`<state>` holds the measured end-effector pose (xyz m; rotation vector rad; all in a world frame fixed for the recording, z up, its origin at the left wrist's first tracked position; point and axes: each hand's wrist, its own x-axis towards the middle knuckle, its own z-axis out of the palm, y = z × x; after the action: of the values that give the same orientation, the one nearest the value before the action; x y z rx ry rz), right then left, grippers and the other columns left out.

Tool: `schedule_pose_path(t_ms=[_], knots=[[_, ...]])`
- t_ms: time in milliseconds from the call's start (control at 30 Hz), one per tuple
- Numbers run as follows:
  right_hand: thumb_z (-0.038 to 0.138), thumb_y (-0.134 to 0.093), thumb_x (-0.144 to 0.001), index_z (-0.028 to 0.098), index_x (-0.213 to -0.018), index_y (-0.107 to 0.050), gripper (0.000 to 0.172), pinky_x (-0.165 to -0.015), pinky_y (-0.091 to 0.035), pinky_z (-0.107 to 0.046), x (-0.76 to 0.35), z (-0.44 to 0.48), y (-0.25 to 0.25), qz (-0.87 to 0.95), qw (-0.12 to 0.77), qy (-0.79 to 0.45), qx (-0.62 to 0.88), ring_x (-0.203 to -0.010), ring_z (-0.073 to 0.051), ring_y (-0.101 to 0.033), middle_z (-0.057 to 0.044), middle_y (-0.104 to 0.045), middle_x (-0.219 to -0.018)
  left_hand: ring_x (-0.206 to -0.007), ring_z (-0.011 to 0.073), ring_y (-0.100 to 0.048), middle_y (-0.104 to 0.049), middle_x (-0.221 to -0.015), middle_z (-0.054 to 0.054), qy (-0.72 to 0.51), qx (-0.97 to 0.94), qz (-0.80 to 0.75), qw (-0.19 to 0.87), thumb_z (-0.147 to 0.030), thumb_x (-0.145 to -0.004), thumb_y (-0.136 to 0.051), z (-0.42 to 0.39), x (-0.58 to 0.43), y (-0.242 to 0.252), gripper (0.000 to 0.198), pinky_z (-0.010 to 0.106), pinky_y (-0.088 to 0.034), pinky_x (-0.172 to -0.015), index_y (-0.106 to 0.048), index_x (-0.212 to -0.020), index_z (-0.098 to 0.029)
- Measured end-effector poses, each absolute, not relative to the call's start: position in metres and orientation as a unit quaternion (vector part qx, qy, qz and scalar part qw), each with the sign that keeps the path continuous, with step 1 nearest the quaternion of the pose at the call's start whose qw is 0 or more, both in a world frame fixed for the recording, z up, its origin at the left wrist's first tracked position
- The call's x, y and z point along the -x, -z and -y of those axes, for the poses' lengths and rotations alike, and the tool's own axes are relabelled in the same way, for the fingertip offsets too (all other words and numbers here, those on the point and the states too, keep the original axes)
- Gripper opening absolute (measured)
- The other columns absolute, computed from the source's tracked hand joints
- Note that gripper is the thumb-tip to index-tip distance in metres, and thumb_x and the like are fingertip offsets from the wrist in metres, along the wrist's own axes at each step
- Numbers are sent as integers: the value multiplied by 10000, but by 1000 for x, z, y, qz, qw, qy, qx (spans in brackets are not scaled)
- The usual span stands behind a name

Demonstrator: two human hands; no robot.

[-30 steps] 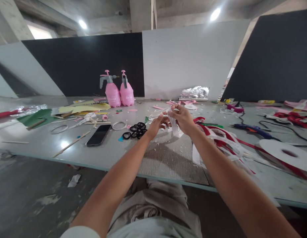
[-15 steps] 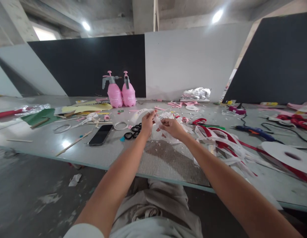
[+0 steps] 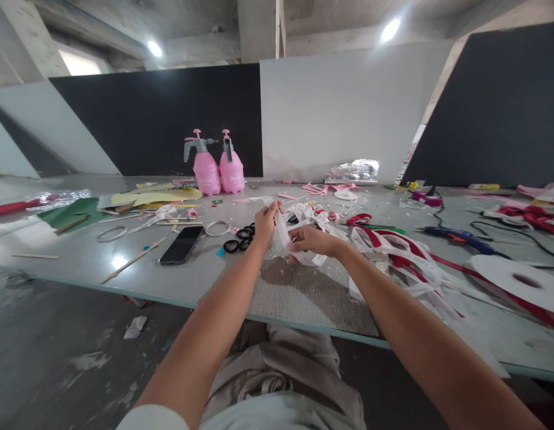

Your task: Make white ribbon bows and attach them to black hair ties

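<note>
A white, partly see-through ribbon (image 3: 282,232) runs between my two hands above the table. My left hand (image 3: 265,224) is closed, pinching the ribbon near its upper end. Lower and to the right, my right hand (image 3: 310,240) has its fingers closed on the same ribbon, which curves down under them. Behind the hands lies a heap of white and pink ribbon scraps (image 3: 304,212). Just left of my left hand are several black rings (image 3: 232,245), perhaps scissor handles or tape rolls.
A phone (image 3: 182,245) and a clear ring (image 3: 218,227) lie to the left. Two pink spray bottles (image 3: 208,173) stand at the back. To the right are tangled red and white ribbons (image 3: 402,254), a blue glue gun (image 3: 460,237) and a white spool (image 3: 519,279).
My right hand has moved slightly down, and the ribbon now stretches longer between the hands. My left hand has barely moved.
</note>
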<state>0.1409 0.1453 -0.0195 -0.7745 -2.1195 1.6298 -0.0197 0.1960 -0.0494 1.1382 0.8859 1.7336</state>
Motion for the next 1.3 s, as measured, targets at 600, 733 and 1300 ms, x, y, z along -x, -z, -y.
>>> schedule_pose_path(t_ms=[600,733,1300], knots=[[487,-660,-750,166,-947,-631,377,-512,-479,-214,-129,-165,37,670,369,-499,407,-628,-126,-591,-43,-673,-796,-601,88,-534,-643,-758,25,-648,-481,-322,495,-490,-739,-670,-195,13,50,407,215,-402,-560,-722,-910,-124],[452,-692,-695,159,-743,-638,302,-454,-379,-190,-121,-172,42,670,475,-394,413,-519,-89,-484,19,-570,-599,-655,118,-571,-660,-759,48,-628,-498,-341,491,-479,-739,-666,-189,8,48,401,234,-421,-619,-731,-889,-112],[323,-727,-665,171,-727,-663,177,-486,-525,-219,-131,-175,38,619,488,-480,385,-523,-116,-597,19,-649,-608,-553,82,-517,-619,-729,38,-603,-489,-389,496,-625,-775,-533,-197,18,54,511,196,-374,-492,-688,-897,-154]])
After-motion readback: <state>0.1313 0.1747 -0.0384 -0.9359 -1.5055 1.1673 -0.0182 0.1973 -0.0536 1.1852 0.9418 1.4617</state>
